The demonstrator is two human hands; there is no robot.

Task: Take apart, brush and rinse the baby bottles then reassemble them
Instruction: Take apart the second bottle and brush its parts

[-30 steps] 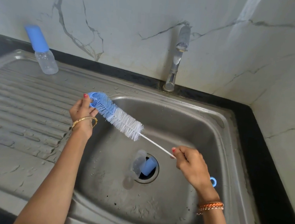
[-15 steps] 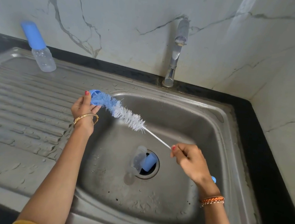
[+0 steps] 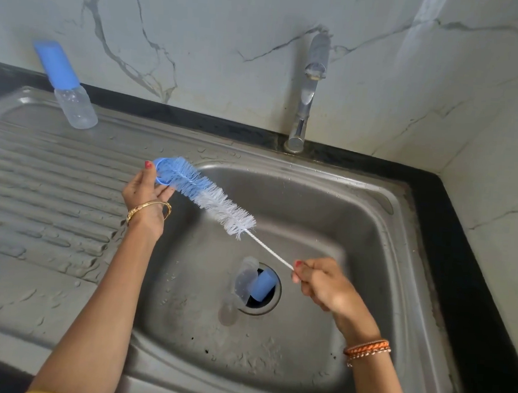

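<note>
The left hand point(image 3: 146, 192) holds a small blue ring point(image 3: 160, 173) between thumb and fingers, above the left rim of the sink point(image 3: 370, 267). The bottle brush point(image 3: 208, 197) slants across the basin, its blue bristled tip pushed into the ring and its white bristles trailing down to the right. The right hand point(image 3: 325, 286) pinches the thin twisted wire handle point(image 3: 270, 250) of the brush over the middle of the basin. Below the hands, a clear bottle point(image 3: 243, 283) and a blue cap point(image 3: 263, 285) lie at the drain hole point(image 3: 269, 305), touching each other. On the ribbed draining board point(image 3: 35, 185), far left near the wall, stands another clear bottle with its blue cap on point(image 3: 69, 91), tilted in view. The tap point(image 3: 309, 91) stands behind the basin against the marble wall point(image 3: 202, 36). A gold bangle point(image 3: 150, 208) circles the left wrist; orange bracelets point(image 3: 368, 350) circle the right.
</note>
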